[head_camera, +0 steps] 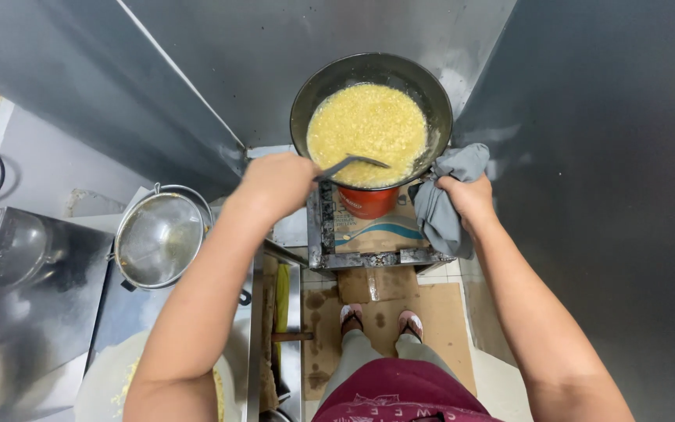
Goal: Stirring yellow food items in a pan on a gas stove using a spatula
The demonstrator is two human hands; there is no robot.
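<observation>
A dark round wok [431, 90] sits on a metal stove frame and holds a yellow grainy mixture [367, 125]. My left hand [279, 181] grips the handle of a metal spatula [351, 162] whose blade lies in the mixture near the wok's front edge. My right hand [469, 197] clutches a grey cloth [447, 195] against the wok's right rim. My two feet in sandals stand on brown cardboard below.
Steel wall panels surround the stove. A metal strainer bowl [159, 237] rests on the counter at the left, beside a shiny steel box [25, 289]. A red gas burner [367, 203] sits under the wok. A pale plate [107, 375] with yellow bits lies at bottom left.
</observation>
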